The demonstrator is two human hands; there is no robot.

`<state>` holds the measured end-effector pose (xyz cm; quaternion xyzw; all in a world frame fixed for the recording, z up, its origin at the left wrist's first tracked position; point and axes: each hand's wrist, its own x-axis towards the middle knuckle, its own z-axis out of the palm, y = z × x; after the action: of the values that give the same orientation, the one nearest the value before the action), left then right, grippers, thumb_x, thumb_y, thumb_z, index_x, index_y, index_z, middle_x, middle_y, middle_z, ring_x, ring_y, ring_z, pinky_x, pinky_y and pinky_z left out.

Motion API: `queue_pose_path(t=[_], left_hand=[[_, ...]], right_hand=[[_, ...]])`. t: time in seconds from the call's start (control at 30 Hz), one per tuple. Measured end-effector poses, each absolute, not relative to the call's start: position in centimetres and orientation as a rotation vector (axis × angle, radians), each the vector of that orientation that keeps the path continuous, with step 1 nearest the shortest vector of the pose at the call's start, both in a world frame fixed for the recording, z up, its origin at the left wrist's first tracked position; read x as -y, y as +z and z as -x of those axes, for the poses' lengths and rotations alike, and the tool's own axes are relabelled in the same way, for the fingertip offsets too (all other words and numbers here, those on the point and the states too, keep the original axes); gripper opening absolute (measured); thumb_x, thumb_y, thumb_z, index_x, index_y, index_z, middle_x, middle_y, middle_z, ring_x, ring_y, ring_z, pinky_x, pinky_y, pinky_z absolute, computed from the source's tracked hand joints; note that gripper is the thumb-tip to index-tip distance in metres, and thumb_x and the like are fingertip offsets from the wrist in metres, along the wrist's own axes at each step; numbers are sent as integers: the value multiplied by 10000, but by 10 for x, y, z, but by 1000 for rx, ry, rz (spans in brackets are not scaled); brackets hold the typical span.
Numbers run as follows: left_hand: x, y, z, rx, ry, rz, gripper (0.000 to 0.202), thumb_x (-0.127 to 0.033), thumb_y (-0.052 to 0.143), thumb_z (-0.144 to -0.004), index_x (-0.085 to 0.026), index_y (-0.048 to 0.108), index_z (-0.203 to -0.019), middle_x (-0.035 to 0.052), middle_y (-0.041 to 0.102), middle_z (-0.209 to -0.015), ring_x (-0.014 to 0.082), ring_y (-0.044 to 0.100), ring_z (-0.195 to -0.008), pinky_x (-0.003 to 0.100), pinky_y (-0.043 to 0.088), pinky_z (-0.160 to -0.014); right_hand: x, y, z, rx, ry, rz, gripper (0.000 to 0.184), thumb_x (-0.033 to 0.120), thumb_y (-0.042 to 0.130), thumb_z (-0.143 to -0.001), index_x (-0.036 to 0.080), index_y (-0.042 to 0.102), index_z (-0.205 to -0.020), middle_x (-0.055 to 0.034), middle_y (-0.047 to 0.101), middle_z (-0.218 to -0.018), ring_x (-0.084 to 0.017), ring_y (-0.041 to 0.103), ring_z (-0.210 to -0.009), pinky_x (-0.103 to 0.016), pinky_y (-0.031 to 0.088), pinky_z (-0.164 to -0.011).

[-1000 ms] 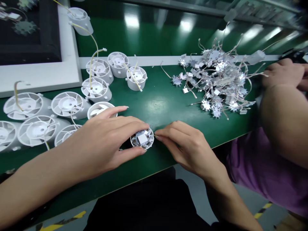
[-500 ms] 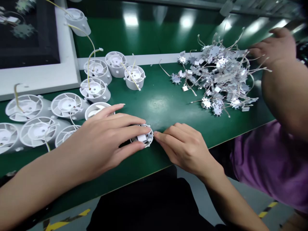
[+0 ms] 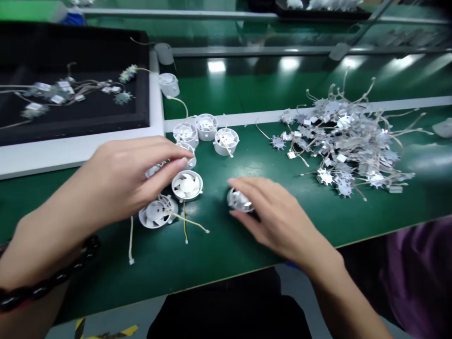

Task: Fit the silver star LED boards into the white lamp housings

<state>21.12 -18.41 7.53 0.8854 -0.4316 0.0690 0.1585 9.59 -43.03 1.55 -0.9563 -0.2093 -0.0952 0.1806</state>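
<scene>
Right hand (image 3: pixel 278 212) cups a round white fan housing (image 3: pixel 237 200) on the green bench (image 3: pixel 215 254), while the left hand (image 3: pixel 127 176), half-open and apparently empty, hovers over grouped fan housings (image 3: pixel 187 185).

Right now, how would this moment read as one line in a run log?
left hand: above white fan housings | right hand: cupped over round finned part | nearby: wired star-shaped boards on green bench

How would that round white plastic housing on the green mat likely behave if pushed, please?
The round white plastic housing probably feels light, its wall thin and vanes open. It might roll if tipped onto its side. The thin vanes could snap under hard pressure.
</scene>
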Motion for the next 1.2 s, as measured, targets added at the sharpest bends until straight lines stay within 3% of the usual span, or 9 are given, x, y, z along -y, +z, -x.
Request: queue_pose_path(t=[0.1, 0.2, 0.33, 0.5, 0.6, 0.7, 0.8, 1.0, 1.2], left_hand=[[178, 66, -216, 1491, 208, -2607, 386, -439, 409, -1018, -208, 713, -1072, 68, 755, -1009, 272, 713, -821, 387, 517, -663], [182, 58, -210, 1686, 100, -2628, 354, -448, 561, -948, -182, 689, -1144, 121, 722, -1072, 289, 686, -829, 416, 526, -723], [196, 54, -194, 1697, -45, -2597, 424, -336, 666, -895, -161, 609, -1277, 140, 664, -1116, 302, 653, -906, 430, 534, -767], [202, 65, -184, 1163, -227, -2155, 442, -361, 651, -935, -275, 514, -1346, 65, 599, -1257, 213, 672, -1011, 310, 597, -817], [202, 70, -183, 988, -355, -1912, 428, -283, 721, -888, -305, 496, -1251, 16, 622, -1289, 188, 676, -1109, 259, 593, -925], [204, 65, -185, 1037, -384, -1978, 398, -283, 691, -911, -314, 487, -1251, 17, 634, -1284, 210, 659, -1157, 253, 614, -843], [209, 54, -184, 1229, -221, -2146, 452, -302, 648, -927, -273, 454, -1334, 70, 617, -1287, 253, 649, -1144, 327, 604, -829], [216, 37, -182, 1443, -152, -2251, 380, -246, 567, -941, -224, 453, -1304, 116, 611, -1241, 284, 629, -1090, 456, 567, -872], [216, 27, -178, 1583, -135, -2336, 422, -328, 566, -958, -142, 444, -1316, 140, 647, -1255, 324, 587, -1257, 643, 205, -1221]], right_hand=[[441, 16, -106, 423, -469, 2806, 389, 184, 570, -970, 133, 513, -1352, -192, 621, -1326, -331, 594, -1212, -489, 506, -950], [437, 21, -108, 487, -608, 2770, 342, 161, 592, -953, 109, 565, -1290, -199, 623, -1313, -333, 581, -1233, -489, 480, -994], [416, 20, -103, 697, -409, 2586, 327, 168, 587, -964, 136, 559, -1289, -132, 665, -1261, -263, 618, -1163, -429, 506, -969], [411, 21, -95, 246, -215, 1973, 594, 291, 639, -958, 235, 380, -1490, -120, 533, -1473, -241, 528, -1344, -411, 495, -1071], [415, 28, -93, 125, 5, 1633, 543, 486, 643, -936, 256, 519, -1412, -106, 653, -1326, -252, 674, -1136, -400, 593, -922], [417, 32, -94, -6, 71, 1556, 396, 430, 679, -918, 232, 650, -1259, -77, 746, -1078, -179, 715, -772, -302, 611, -636], [417, 33, -94, -91, 57, 1636, 317, 291, 701, -903, 203, 683, -1207, -44, 743, -904, -130, 646, -633, -235, 522, -502], [422, 33, -91, -47, 66, 1844, 273, 237, 655, -931, 184, 665, -1199, -14, 694, -851, -127, 644, -751, -246, 534, -668], [426, 26, -84, 22, 167, 1899, 261, 189, 515, -993, 208, 577, -1246, 3, 628, -855, -113, 609, -717, -248, 499, -644]])
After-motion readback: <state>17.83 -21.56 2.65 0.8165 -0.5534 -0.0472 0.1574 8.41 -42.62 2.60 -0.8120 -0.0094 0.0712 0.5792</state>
